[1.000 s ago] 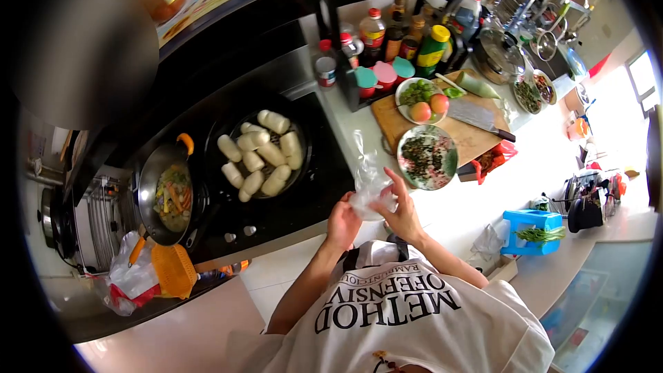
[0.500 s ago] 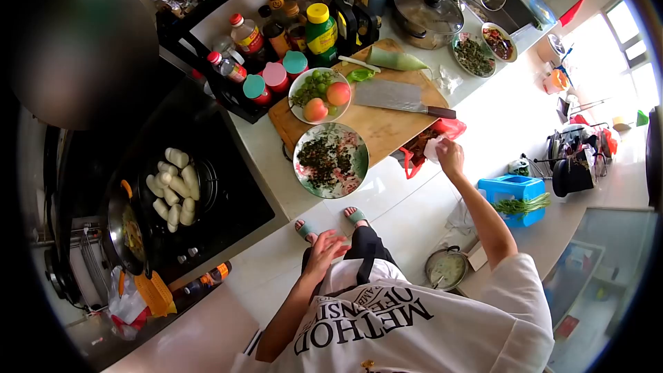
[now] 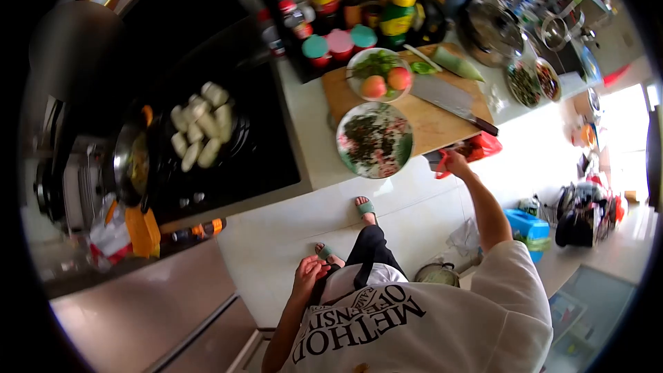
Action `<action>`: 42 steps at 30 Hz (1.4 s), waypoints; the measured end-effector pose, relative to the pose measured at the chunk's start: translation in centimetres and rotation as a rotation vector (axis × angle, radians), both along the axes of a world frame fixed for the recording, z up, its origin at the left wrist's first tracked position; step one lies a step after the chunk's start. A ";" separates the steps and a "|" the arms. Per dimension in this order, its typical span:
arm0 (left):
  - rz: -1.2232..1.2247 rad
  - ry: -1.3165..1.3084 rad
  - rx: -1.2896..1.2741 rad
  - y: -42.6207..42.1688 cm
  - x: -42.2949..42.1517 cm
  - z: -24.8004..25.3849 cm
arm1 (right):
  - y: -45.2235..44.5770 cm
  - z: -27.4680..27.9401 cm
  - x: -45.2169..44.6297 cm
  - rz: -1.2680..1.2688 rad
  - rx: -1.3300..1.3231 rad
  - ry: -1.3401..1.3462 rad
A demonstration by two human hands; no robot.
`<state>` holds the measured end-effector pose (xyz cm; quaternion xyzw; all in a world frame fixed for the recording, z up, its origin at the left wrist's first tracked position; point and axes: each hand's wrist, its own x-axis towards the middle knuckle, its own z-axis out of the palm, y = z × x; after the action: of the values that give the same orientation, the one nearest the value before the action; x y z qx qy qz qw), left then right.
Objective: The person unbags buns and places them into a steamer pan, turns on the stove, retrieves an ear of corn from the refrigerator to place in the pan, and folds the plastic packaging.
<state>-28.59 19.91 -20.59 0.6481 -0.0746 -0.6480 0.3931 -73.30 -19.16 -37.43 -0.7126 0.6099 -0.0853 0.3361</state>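
Note:
My right hand (image 3: 456,164) reaches down at the counter's front edge, against a red plastic bag (image 3: 487,146) with dark scraps inside. Its fingertips are blurred and partly hidden by the bag's rim, and the white tissue no longer shows. Close to my waist, my left hand (image 3: 309,276) hangs with loosely bent fingers, holding nothing. On the cutting board (image 3: 442,124) lies a cleaver (image 3: 449,99), its handle toward the red bag. A plate of chopped dark greens (image 3: 375,140) sits at the board's near-left corner, below a bowl with peaches and grapes (image 3: 379,74).
White peeled pieces (image 3: 202,125) fill a dark pan on the stove at left. Sauce bottles and lidded jars (image 3: 339,44) line the counter's back. A lidded pot (image 3: 490,31) and two filled bowls (image 3: 525,83) stand right. Behind my right arm is a blue container (image 3: 528,228).
The view has shifted, and my feet have stepped apart. My right hand has lowered to the red bag, with the white tissue out of sight. My left hand's fingers have curled.

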 end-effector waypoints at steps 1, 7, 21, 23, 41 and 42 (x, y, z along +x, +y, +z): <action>0.022 0.001 -0.009 1.3 0.3 -0.5 | 0.2 1.5 0.1 0.025 -0.084 -0.022; 0.302 -0.007 -0.031 11.7 3.2 -1.8 | 6.1 8.2 4.5 -0.385 -0.291 0.490; 1.011 -0.461 -0.097 52.9 17.8 -1.3 | 32.6 -5.9 47.6 0.349 0.367 -0.326; 0.982 -0.583 -0.153 59.4 21.8 -0.9 | 33.6 4.7 57.2 0.390 0.147 -0.414; 0.090 -1.917 0.333 93.7 46.5 2.0 | 23.2 9.6 82.4 0.374 -0.234 0.661; 0.394 -1.791 0.295 93.5 47.6 2.7 | 22.9 9.2 81.9 0.409 -0.219 0.699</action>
<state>19.01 113.45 -17.84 0.9512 -0.1556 0.1697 0.2054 8.61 3.73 -28.19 -0.8365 0.5206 0.1658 0.0415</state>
